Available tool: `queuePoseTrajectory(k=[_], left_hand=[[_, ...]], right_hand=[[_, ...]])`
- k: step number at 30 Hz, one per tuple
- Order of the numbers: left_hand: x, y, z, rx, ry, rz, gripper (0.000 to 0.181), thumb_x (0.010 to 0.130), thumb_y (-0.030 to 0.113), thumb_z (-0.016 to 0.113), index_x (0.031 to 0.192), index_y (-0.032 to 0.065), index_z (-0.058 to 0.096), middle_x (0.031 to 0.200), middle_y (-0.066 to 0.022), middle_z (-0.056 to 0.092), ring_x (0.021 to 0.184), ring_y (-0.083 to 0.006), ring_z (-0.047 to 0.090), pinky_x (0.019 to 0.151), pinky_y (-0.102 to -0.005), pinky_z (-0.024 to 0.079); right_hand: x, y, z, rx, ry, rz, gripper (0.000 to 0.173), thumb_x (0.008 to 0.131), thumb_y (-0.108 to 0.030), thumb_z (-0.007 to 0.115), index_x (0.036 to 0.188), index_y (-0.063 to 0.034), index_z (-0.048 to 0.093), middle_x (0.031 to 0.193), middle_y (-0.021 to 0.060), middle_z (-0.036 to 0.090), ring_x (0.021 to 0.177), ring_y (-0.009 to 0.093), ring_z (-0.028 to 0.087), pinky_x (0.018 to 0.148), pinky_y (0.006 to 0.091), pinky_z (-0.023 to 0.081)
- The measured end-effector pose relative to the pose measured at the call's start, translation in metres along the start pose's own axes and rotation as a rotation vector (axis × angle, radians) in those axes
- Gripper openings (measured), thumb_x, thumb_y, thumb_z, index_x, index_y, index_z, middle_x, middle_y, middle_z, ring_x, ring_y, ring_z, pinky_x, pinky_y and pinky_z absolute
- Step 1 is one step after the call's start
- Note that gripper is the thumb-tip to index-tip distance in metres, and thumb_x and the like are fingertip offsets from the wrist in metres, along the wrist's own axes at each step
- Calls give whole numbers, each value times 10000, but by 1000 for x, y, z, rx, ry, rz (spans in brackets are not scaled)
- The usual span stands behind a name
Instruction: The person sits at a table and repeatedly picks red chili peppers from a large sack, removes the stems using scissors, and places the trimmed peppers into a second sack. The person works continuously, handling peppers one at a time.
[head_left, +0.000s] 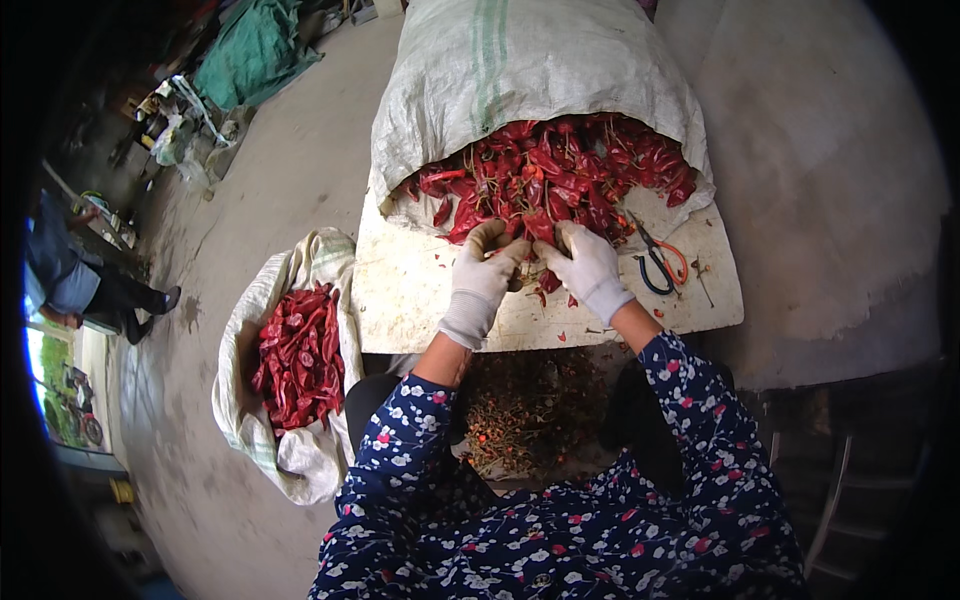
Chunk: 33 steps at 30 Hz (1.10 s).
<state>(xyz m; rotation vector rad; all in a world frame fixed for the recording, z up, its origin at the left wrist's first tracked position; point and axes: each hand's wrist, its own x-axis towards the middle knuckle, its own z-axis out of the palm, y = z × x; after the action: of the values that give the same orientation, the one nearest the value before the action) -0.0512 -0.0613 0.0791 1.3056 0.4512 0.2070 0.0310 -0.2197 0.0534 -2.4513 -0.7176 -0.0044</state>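
Observation:
White work gloves with stained fingertips cover both hands. My left hand and my right hand meet at the front of a heap of dried red chilli peppers. Between their fingertips is one dried red pepper, pinched from both sides; the gloves partly hide it. A bit of dark red shows beneath the left fingers. The heap spills from the mouth of a large white woven sack lying on a pale board. Scissors with one orange and one dark handle lie right of my right hand.
Left of the board stands an open woven sack holding red peppers. Stems and scraps lie on the floor below the board. A person is at the far left. A green tarp covers something at the upper left.

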Motion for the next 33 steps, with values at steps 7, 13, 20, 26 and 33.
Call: queuePoseTrajectory(k=[7,13,20,26,33], left_hand=[[2,-12,10,-60,-176,183,330,871,90,763,1159,5,626,965,-37,689,847,-80,618,737,-234,519],[1,-15,8,739,35,595,208,859,79,733,1043,-4,682,839,-70,714,802,-104,669,706,-236,520],[-6,-18,19,620,-170,264,303,813,166,729,1082,32,699,966,-170,711,874,-273,702,777,-360,539],[-6,13,10,893,-368,734,191,845,94,755,1029,59,718,902,-108,674,819,-255,675,712,-318,528],[-19,21,4,241,-492,423,207,899,28,681,1104,40,658,930,-83,698,766,-181,678,659,-286,564]], right_hand=[[-18,-13,-6,241,46,-125,402,880,-312,691,1180,-49,642,1062,169,693,971,332,680,827,417,543],[-16,-11,-17,582,223,-170,224,903,-183,687,1088,-58,710,999,127,719,953,263,689,846,361,545],[-21,-9,-23,514,280,-139,164,889,-176,685,909,-19,728,855,117,697,756,241,652,700,339,534],[-26,-4,-13,1560,-12,440,211,967,-216,552,930,-76,705,722,-20,637,559,68,527,498,216,428],[-8,1,-53,1765,-166,353,306,1012,-324,547,799,-133,653,649,-44,580,514,62,473,438,228,369]])
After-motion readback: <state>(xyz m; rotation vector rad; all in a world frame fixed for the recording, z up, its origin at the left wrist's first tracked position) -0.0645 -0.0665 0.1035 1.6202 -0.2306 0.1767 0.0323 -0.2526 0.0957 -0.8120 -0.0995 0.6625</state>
